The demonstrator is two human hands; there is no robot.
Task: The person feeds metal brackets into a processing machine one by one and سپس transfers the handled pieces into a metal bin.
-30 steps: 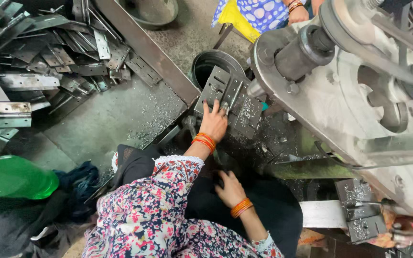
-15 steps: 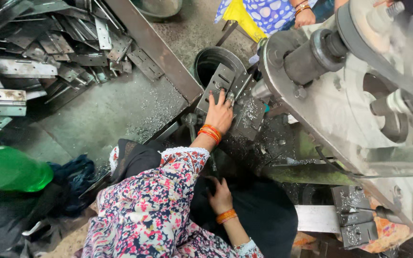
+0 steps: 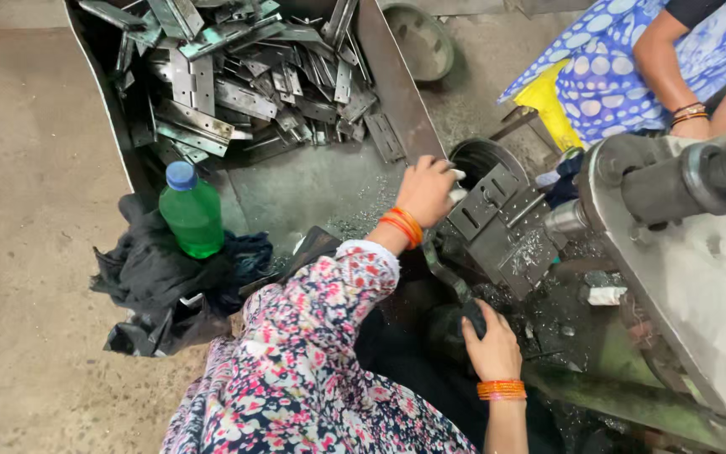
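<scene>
While the left hand (image 3: 424, 189) curls around a pale piece at the bin (image 3: 397, 92) edge beside the die (image 3: 497, 223) and the right hand (image 3: 489, 340) grips a dark lever (image 3: 447, 273), a slip could nick fingers on swarf.

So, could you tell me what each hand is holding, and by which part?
The right hand grips the dark knob end of a lever. The left hand rests at the edge of the tray, closed on something pale; what it is cannot be told.

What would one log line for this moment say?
left hand: at edge of metal tray, by hinge plates | right hand: gripping dark lever | green bottle: upright on dark cloth
</scene>
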